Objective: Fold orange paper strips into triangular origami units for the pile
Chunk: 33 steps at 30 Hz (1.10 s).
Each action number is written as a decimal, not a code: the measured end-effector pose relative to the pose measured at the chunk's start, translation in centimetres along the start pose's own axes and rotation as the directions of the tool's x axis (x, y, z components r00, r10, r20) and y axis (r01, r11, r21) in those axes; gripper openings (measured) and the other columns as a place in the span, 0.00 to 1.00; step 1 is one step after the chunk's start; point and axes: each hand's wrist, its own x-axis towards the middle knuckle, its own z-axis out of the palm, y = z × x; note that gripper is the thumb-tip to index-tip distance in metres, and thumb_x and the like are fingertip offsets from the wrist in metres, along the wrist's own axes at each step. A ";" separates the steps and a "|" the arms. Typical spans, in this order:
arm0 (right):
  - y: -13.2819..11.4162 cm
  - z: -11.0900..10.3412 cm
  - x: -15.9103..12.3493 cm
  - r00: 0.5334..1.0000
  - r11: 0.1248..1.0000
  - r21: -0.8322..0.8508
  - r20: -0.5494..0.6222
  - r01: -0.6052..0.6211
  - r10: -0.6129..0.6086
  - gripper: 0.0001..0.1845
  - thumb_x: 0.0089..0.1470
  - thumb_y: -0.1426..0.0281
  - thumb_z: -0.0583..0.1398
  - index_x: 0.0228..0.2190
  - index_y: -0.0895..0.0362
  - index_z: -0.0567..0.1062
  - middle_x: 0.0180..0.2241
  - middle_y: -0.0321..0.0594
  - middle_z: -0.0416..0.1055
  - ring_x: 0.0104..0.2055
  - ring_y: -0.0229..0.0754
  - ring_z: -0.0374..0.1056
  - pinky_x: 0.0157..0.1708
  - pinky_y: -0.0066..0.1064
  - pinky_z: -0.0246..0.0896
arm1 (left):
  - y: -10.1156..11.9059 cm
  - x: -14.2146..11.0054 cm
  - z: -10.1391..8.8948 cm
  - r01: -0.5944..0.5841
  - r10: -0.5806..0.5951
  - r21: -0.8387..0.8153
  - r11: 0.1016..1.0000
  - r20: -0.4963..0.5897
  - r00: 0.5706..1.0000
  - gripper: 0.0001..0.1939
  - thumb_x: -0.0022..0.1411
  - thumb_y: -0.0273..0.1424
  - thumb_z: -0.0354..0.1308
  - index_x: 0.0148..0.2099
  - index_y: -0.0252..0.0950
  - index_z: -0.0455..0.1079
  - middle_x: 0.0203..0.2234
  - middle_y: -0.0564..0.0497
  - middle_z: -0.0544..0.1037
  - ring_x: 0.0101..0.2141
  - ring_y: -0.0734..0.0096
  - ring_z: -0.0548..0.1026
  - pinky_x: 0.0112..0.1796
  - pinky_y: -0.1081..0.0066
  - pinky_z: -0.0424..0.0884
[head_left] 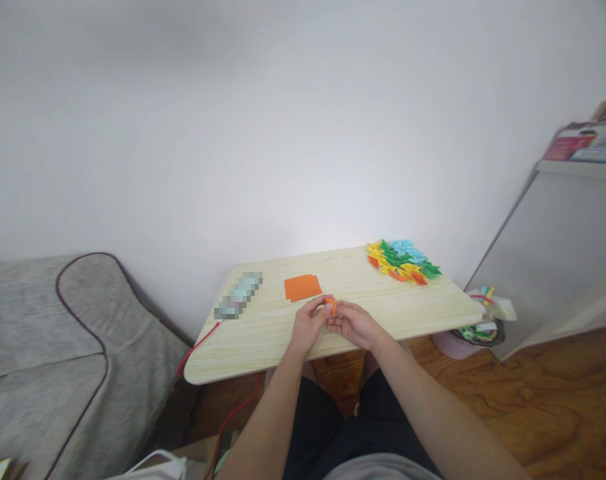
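A small folded orange paper piece (331, 305) is pinched between both hands above the near part of a light wooden table (263, 337). My left hand (307, 323) grips it from the left with fingers closed. From the right, my right hand (353, 323) holds it with fingertips pressed together. A stack of flat orange paper sheets (302, 287) lies just beyond the hands. At the table's far right corner sits a pile of folded paper pieces (403, 261) in yellow, green, orange and light blue.
A blurred phone-like object (239, 295) lies at the table's far left, with a red cable (203, 343) hanging off the edge. A grey cushion (57, 353) is at left. A pink bin (470, 337) with paper scraps stands at right beside a white shelf (573, 167).
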 end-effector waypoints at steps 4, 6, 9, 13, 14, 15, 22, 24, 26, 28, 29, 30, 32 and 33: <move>0.0 0.0 0.0 0.999 0.999 -0.033 -0.044 0.026 -0.027 0.18 0.67 0.63 0.63 0.54 0.58 0.74 0.53 0.46 0.74 0.49 0.48 0.75 0.47 0.45 0.75 | -1.1 0.2 -0.3 -0.014 0.016 0.022 1.000 -0.102 0.995 0.19 0.71 0.37 0.61 0.60 0.34 0.71 0.55 0.42 0.76 0.50 0.58 0.78 0.50 0.53 0.78; -0.1 -0.1 0.0 0.996 0.997 -0.055 -0.073 0.048 -0.052 0.18 0.67 0.63 0.63 0.55 0.58 0.74 0.53 0.46 0.74 0.49 0.48 0.75 0.48 0.45 0.75 | -1.4 0.3 -0.4 -0.013 0.018 0.041 0.999 -0.133 0.991 0.19 0.71 0.38 0.61 0.60 0.34 0.71 0.54 0.42 0.76 0.50 0.58 0.78 0.49 0.53 0.78; -0.2 -0.4 0.2 0.989 0.990 -0.109 -0.115 0.085 -0.097 0.19 0.67 0.63 0.63 0.55 0.57 0.73 0.54 0.46 0.73 0.49 0.48 0.75 0.48 0.45 0.75 | -1.7 0.3 -0.5 -0.008 0.021 0.094 0.996 -0.137 0.990 0.19 0.71 0.38 0.60 0.60 0.34 0.70 0.54 0.42 0.76 0.49 0.59 0.78 0.49 0.54 0.78; -0.5 -0.8 0.6 0.977 0.964 -0.236 -0.143 0.120 -0.156 0.18 0.67 0.63 0.63 0.55 0.58 0.74 0.54 0.46 0.74 0.50 0.48 0.75 0.48 0.46 0.75 | -1.7 0.1 -0.5 0.003 0.014 0.222 0.975 -0.076 0.997 0.18 0.72 0.37 0.60 0.59 0.35 0.71 0.54 0.42 0.76 0.49 0.59 0.78 0.49 0.54 0.78; -0.5 -1.0 0.7 0.975 0.953 -0.276 -0.144 0.124 -0.169 0.18 0.67 0.63 0.63 0.55 0.58 0.74 0.54 0.46 0.74 0.50 0.48 0.75 0.48 0.46 0.75 | -1.7 0.1 -0.5 0.005 0.011 0.262 0.965 -0.061 0.998 0.18 0.72 0.37 0.60 0.59 0.35 0.71 0.54 0.42 0.76 0.49 0.60 0.78 0.49 0.55 0.78; -0.6 -1.2 0.7 0.973 0.940 -0.317 -0.144 0.126 -0.179 0.18 0.67 0.63 0.63 0.54 0.58 0.74 0.54 0.46 0.74 0.50 0.48 0.75 0.48 0.46 0.75 | -1.7 0.1 -0.5 0.006 0.009 0.301 0.953 -0.050 0.999 0.18 0.72 0.37 0.60 0.59 0.35 0.71 0.54 0.42 0.76 0.49 0.60 0.78 0.49 0.55 0.78; -0.6 -2.5 0.7 0.971 0.820 -0.563 -0.120 0.106 -0.208 0.17 0.67 0.63 0.63 0.54 0.57 0.75 0.54 0.46 0.74 0.49 0.48 0.75 0.48 0.45 0.75 | -1.5 0.0 -0.8 -0.063 0.060 0.508 0.859 0.023 0.998 0.17 0.72 0.37 0.60 0.58 0.36 0.72 0.54 0.43 0.76 0.49 0.60 0.78 0.49 0.55 0.78; -0.6 -2.7 0.7 0.968 0.784 -0.611 -0.114 0.110 -0.224 0.17 0.67 0.63 0.63 0.54 0.58 0.75 0.53 0.46 0.74 0.49 0.48 0.75 0.48 0.45 0.75 | -1.3 0.0 -0.9 -0.102 0.096 0.544 0.833 0.039 0.995 0.17 0.72 0.37 0.60 0.58 0.36 0.72 0.54 0.42 0.76 0.49 0.60 0.78 0.49 0.55 0.78; -0.5 -2.7 0.5 0.963 0.749 -0.652 -0.107 0.120 -0.248 0.17 0.67 0.63 0.63 0.54 0.57 0.75 0.53 0.46 0.74 0.49 0.48 0.75 0.48 0.45 0.75 | -1.3 0.0 -1.0 -0.140 0.137 0.573 0.807 0.050 0.989 0.17 0.72 0.37 0.59 0.58 0.36 0.72 0.55 0.42 0.76 0.49 0.60 0.78 0.50 0.55 0.78; -0.3 -2.5 0.4 0.955 0.712 -0.689 -0.101 0.136 -0.280 0.16 0.68 0.63 0.63 0.53 0.57 0.75 0.54 0.46 0.74 0.50 0.47 0.75 0.49 0.45 0.75 | -1.3 0.0 -1.0 -0.173 0.174 0.597 0.783 0.057 0.983 0.16 0.72 0.37 0.59 0.58 0.37 0.72 0.55 0.42 0.76 0.49 0.60 0.78 0.50 0.55 0.78; -0.3 -2.3 0.3 0.950 0.694 -0.706 -0.097 0.145 -0.297 0.16 0.68 0.63 0.62 0.53 0.57 0.75 0.54 0.46 0.74 0.50 0.47 0.74 0.49 0.45 0.74 | -1.4 0.0 -1.0 -0.187 0.191 0.608 0.772 0.059 0.980 0.16 0.72 0.37 0.59 0.58 0.37 0.72 0.55 0.42 0.76 0.50 0.60 0.78 0.50 0.55 0.78; -0.2 -2.2 0.2 0.945 0.675 -0.721 -0.092 0.155 -0.315 0.16 0.68 0.63 0.62 0.53 0.56 0.75 0.54 0.46 0.74 0.50 0.47 0.74 0.49 0.45 0.74 | -1.4 0.0 -1.0 -0.198 0.207 0.617 0.761 0.058 0.977 0.16 0.72 0.37 0.59 0.58 0.37 0.72 0.55 0.42 0.76 0.50 0.60 0.78 0.50 0.55 0.78; -0.2 -1.9 0.0 0.933 0.640 -0.748 -0.083 0.173 -0.350 0.15 0.68 0.63 0.62 0.53 0.56 0.75 0.54 0.46 0.74 0.50 0.47 0.74 0.50 0.45 0.74 | -1.5 0.0 -1.0 -0.217 0.238 0.633 0.743 0.052 0.970 0.16 0.72 0.37 0.59 0.58 0.37 0.72 0.55 0.42 0.76 0.50 0.60 0.78 0.50 0.55 0.78; -0.2 -1.7 0.0 0.928 0.623 -0.761 -0.078 0.181 -0.365 0.15 0.68 0.63 0.62 0.53 0.56 0.75 0.54 0.46 0.74 0.50 0.47 0.74 0.50 0.45 0.74 | -1.5 0.0 -1.0 -0.223 0.252 0.640 0.736 0.047 0.967 0.16 0.72 0.37 0.59 0.58 0.37 0.72 0.55 0.42 0.76 0.50 0.60 0.78 0.50 0.55 0.78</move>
